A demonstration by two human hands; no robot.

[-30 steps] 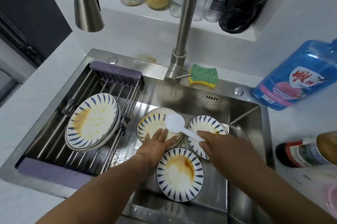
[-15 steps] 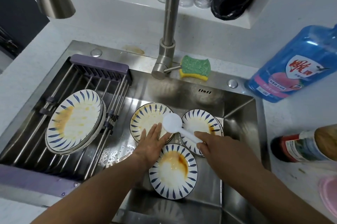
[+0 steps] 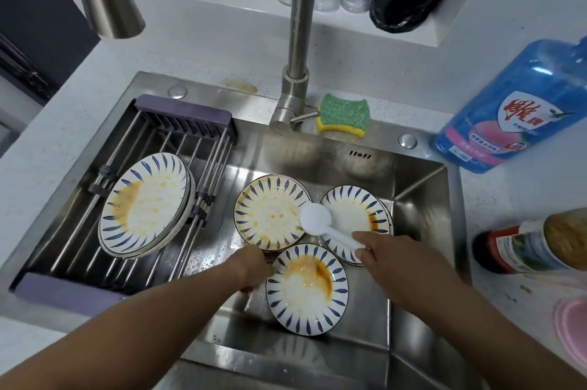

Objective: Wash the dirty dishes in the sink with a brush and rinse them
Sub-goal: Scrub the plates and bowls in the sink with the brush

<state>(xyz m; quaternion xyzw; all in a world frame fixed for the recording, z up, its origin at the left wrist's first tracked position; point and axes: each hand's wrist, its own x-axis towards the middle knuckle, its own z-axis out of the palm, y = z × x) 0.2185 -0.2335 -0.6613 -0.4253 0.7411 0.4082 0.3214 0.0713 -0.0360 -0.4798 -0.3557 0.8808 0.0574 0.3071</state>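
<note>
Plates, three, orange-stained, lie on the sink [image 3: 422, 199] floor: near plate [image 3: 306, 289] by the front edge, back-left plate [image 3: 270, 218] and back-right plate [image 3: 352, 215] behind it; another stack [image 3: 146, 205] rests on the rack [image 3: 184, 110] at the left side. White spoon [image 3: 317, 219] bridges the two back plates. Right hand [image 3: 390, 249] pinches its handle end; left hand [image 3: 251, 265] meets the near plate's left rim, grip indiscernible. Judged step: clearing the spoon before scrubbing. Next move needs a brush; none visible.

White counter [image 3: 63, 122], white wall ledge [image 3: 222, 5], dark panel [image 3: 35, 8] left, maybe door.
</note>
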